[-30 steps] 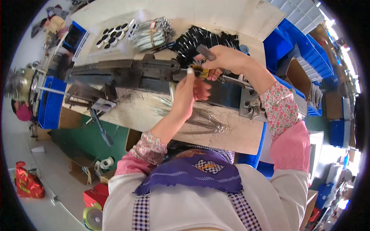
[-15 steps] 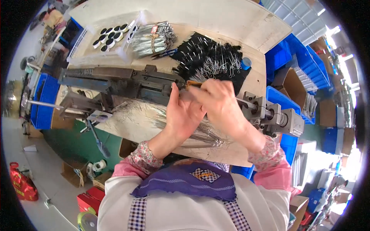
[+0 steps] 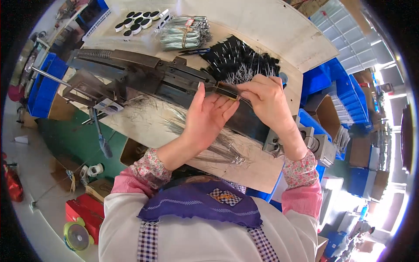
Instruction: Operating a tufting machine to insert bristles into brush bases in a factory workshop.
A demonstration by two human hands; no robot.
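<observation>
My left hand [image 3: 206,117] is turned palm up with its thumb raised and fingers stretched out. Its fingertips lie along the underside of a brass-edged dark block [image 3: 228,90] at the end of a long metal bench machine [image 3: 144,74]. At the block's right end, my right hand [image 3: 271,104] is closed in a pinch; what sits between the fingertips is too small to make out. Behind the hands are several black-bristled brushes with twisted wire stems [image 3: 238,59]. Thin looped wires [image 3: 224,150] lie on the bench in front of the machine.
A tied bundle of wires [image 3: 185,35] is at the back, beside a clear tray [image 3: 114,43] holding black-topped white rolls. A metal shaft housing [image 3: 321,148] stands to the right. Blue bins [image 3: 353,98] flank the bench, and a small green fan [image 3: 78,236] is at lower left.
The right hand has shifted right, away from the left palm, uncovering the brass-edged block. The left hand's fingers now rest against the block. The whole view has turned slightly.
</observation>
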